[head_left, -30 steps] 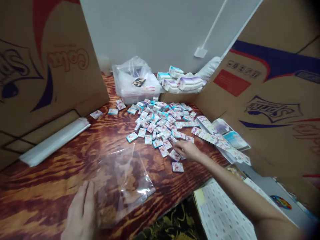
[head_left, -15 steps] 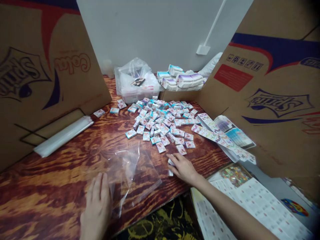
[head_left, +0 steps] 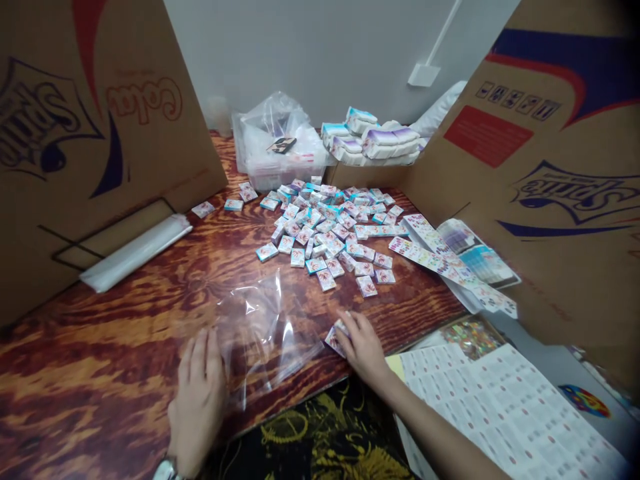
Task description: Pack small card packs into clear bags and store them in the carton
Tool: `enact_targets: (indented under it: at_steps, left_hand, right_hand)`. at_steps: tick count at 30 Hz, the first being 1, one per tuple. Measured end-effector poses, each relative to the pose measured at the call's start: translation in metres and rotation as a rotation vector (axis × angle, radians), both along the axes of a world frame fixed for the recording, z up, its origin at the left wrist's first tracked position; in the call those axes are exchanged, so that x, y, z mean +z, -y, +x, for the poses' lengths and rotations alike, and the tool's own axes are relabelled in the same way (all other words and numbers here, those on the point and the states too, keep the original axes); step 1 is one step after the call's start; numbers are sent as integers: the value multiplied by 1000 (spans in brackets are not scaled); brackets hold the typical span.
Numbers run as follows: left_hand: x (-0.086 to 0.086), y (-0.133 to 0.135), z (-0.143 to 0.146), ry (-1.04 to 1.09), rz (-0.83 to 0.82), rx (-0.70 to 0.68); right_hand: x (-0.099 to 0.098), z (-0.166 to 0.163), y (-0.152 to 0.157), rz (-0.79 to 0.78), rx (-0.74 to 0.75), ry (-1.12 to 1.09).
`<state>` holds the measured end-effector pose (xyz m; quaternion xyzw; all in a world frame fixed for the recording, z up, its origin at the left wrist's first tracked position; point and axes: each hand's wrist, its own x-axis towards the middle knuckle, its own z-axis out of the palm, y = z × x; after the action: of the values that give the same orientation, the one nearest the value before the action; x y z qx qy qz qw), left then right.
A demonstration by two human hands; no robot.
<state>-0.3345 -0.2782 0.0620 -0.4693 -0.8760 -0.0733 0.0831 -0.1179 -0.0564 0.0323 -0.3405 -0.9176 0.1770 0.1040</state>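
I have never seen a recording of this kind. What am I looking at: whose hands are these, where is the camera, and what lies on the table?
There is no machine here: a person works with two bare hands. The one camera sits on that person's head and looks forward and down, so the hands come in from the bottom edge. The left hand lies flat and open on a clear plastic bag on the wooden table. The right hand covers one or two small printed packets beside the bag; whether it grips them is not clear. Farther back lie a pile of packets of the same kind and a clear tub lined with plastic. Cardboard sheets stand on both sides, and printed sheets lie at the right.
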Motion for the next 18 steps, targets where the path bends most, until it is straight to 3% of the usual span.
enact_targets:
  at_steps: [4,6,9,12,15,18]
  left_hand:
    - [3,2,0,-6,-12,5]
    - [3,3,-1,-29,-25,-3]
    - [2,2,-2,-76,-50,26]
    - [1,-2,0,-92,-97,49]
    - [0,-6,4,-97,-110,54]
    - [-1,-6,8,-102,-113,36]
  right_hand:
    - [-12,3,12,39,190,57]
    - [-9,-11,-3,53,153,-43]
    - [-4,-47,-39,106,-26,-184]
    - [-10,-82,-64,183,-130,-124]
    - [-24,-96,-67,209,-140,-35]
    - [-32,-85,-62,178,-50,-87]
